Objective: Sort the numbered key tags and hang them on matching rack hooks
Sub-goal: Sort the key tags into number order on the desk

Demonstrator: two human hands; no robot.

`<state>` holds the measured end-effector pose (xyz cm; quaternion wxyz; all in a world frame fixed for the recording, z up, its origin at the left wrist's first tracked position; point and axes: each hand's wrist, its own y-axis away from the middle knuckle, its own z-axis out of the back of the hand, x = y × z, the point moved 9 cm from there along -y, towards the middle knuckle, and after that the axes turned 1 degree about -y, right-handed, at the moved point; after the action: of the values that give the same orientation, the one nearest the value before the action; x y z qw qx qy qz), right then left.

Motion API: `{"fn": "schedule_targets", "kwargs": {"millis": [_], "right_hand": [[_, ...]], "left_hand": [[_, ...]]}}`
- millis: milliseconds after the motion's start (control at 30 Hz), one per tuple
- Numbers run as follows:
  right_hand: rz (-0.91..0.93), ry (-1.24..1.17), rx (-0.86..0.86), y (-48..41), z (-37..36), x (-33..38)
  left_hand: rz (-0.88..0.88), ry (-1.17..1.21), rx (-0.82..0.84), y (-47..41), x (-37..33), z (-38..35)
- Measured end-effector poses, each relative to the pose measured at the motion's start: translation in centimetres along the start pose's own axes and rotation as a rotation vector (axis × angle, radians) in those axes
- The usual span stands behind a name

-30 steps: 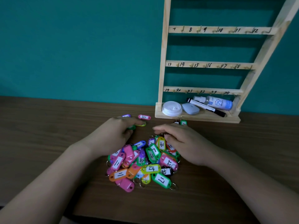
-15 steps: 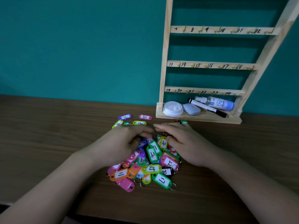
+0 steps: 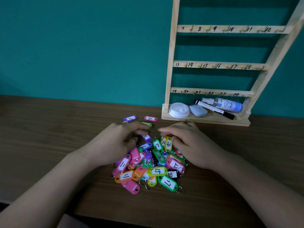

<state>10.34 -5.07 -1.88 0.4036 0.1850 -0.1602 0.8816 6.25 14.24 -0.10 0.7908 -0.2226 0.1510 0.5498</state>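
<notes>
Key tags (image 3: 153, 162) lie heaped on the counter (image 3: 49, 145) before the numbered rack (image 3: 171, 63). The left hand (image 3: 115, 143) and right hand (image 3: 189, 142) curl over the heap's far edge, hiding whether either grips a tag. A purple tag (image 3: 130, 118) and a pink tag (image 3: 150, 118) lie apart beyond them. A lid (image 3: 179, 109), marker (image 3: 213, 109) and spray bottle (image 3: 228, 105) sit in the rack's tray.

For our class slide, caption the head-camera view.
Left hand and right hand pick through a pile of key tags near a numbered rack.
</notes>
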Motion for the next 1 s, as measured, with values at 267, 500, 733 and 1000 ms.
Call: {"fn": "schedule_targets", "kwargs": {"millis": [267, 500, 733, 1000], "right_hand": [[-0.036, -0.121, -0.008, -0.5, -0.3, -1.0], [-0.061, -0.140, -0.115, -0.3, 0.9, -1.1], [-0.058, -0.033, -0.099, -0.3, 1.2, -0.8], [-0.079, 0.087, -0.088, 0.1, 2.1, -1.0]], "left_hand": [[0.043, -0.068, -0.030, -0.3, 0.8, 0.8], [-0.110, -0.040, -0.005, -0.5, -3.2, -1.4], [-0.107, -0.046, -0.015, -1.7, -2.5, -2.6], [-0.071, -0.090, 0.004, -2.0, -1.3, -2.8]]}}
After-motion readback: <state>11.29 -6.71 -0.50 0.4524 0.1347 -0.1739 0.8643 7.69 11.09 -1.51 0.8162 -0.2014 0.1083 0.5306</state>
